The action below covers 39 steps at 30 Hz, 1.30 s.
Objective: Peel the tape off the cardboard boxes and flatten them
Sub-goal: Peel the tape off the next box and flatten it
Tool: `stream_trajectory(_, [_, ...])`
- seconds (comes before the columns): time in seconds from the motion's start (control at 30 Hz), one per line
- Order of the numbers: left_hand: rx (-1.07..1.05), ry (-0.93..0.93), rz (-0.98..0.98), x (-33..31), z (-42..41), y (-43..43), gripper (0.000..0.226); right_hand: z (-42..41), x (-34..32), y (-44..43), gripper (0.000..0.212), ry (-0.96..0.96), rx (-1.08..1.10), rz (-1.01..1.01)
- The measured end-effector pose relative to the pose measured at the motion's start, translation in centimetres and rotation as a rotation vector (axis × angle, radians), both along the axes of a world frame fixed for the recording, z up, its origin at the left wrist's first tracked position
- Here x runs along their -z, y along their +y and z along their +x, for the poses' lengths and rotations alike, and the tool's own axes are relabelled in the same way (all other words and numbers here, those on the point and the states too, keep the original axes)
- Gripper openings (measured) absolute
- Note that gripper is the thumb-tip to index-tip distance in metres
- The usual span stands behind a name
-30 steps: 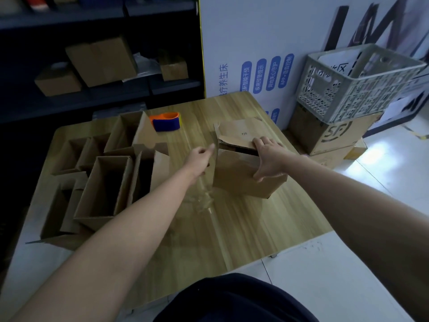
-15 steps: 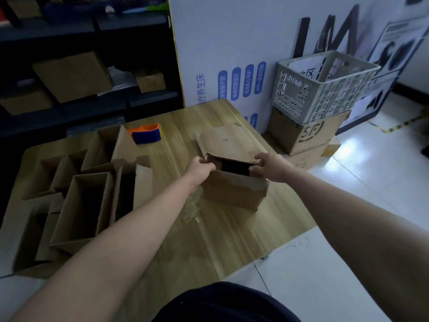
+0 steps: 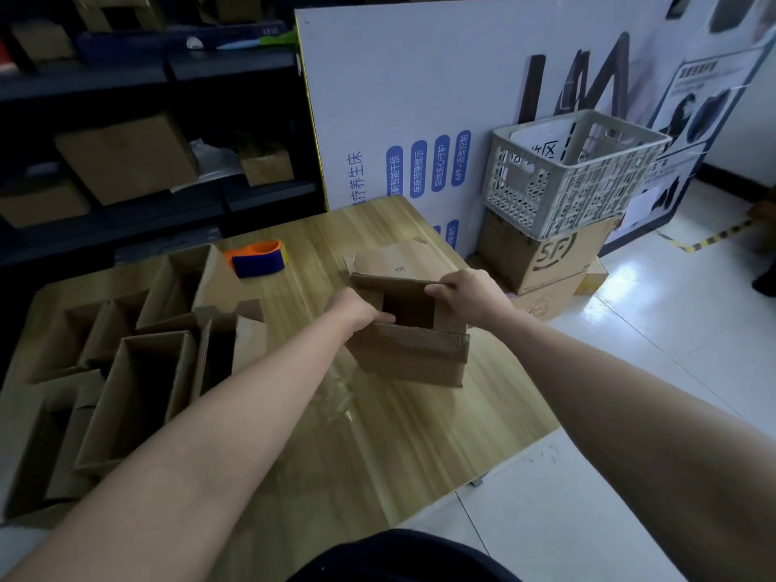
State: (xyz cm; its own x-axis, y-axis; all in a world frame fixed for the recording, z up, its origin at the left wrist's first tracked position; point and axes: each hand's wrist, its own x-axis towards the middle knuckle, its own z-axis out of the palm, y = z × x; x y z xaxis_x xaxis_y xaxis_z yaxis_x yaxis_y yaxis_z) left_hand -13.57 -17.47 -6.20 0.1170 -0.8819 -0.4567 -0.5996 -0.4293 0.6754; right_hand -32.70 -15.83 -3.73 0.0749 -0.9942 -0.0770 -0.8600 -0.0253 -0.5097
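Wooden table [image 3: 399, 438], one cardboard box [image 3: 413, 359], left hand [image 3: 360, 308] and right hand [image 3: 467, 295] curled round its flaps, one tape dispenser [image 3: 258, 259]

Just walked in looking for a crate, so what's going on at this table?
A person is working on a small cardboard box on the wooden table. The left hand grips its left rim and the right hand holds the far flap, with the top open. A crumpled strip of clear tape lies beside the box, and several opened boxes sit to the left, not flattened.
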Motion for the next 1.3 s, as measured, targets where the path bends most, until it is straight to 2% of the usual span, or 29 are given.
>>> stream_trajectory(0.17, [0.041,-0.269,-0.084,-0.4,-0.6,0.1,0.059,0.0,0.0,0.0,0.041,0.029,-0.007,0.007])
stream_trajectory(0.3, [0.021,-0.316,-0.150,-0.1,-1.2,0.6,0.045,-0.3,0.5,0.1,0.040,-0.002,0.025,0.008])
stream_trajectory(0.37, [-0.036,-0.239,-0.178,0.2,-1.3,0.5,0.035,-0.6,0.7,0.1,0.045,-0.083,0.113,0.003])
stream_trajectory(0.43, [-0.094,-0.135,-0.210,0.2,-1.3,0.5,0.030,-0.9,0.8,0.0,0.065,-0.142,0.218,0.015])
stream_trajectory(0.5, [-0.105,-0.054,-0.257,0.5,-1.3,0.6,0.029,-0.8,0.8,-0.1,0.075,-0.152,0.273,0.021])
stream_trajectory(0.6, [-0.141,0.038,-0.336,1.1,-1.2,0.6,0.031,-0.8,0.9,-0.1,0.064,-0.157,0.295,0.041])
stream_trajectory(0.77, [-0.411,0.303,-0.320,1.9,-1.0,0.0,0.027,-1.6,1.3,0.1,0.055,-0.237,0.303,0.119])
stream_trajectory(0.9, [-0.492,0.382,-0.317,2.0,-2.0,-0.1,0.032,-1.7,0.7,0.2,0.040,-0.265,0.314,0.131])
stream_trajectory(1.03, [-0.476,0.524,-0.263,2.1,-2.9,-0.7,0.028,-2.5,0.3,0.3,0.047,-0.349,0.345,0.165])
stream_trajectory(1.13, [-0.477,0.561,-0.240,2.4,-3.3,-1.1,0.037,-2.8,-0.2,0.2,0.051,-0.357,0.325,0.122])
stream_trajectory(1.23, [-0.549,0.579,-0.271,2.4,-4.0,-1.5,0.041,-2.3,-0.4,0.1,0.039,-0.460,0.254,0.223])
stream_trajectory(1.3, [-0.576,0.606,-0.265,2.5,-4.5,-1.8,0.043,-1.9,-0.5,0.1,0.034,-0.445,0.196,0.305])
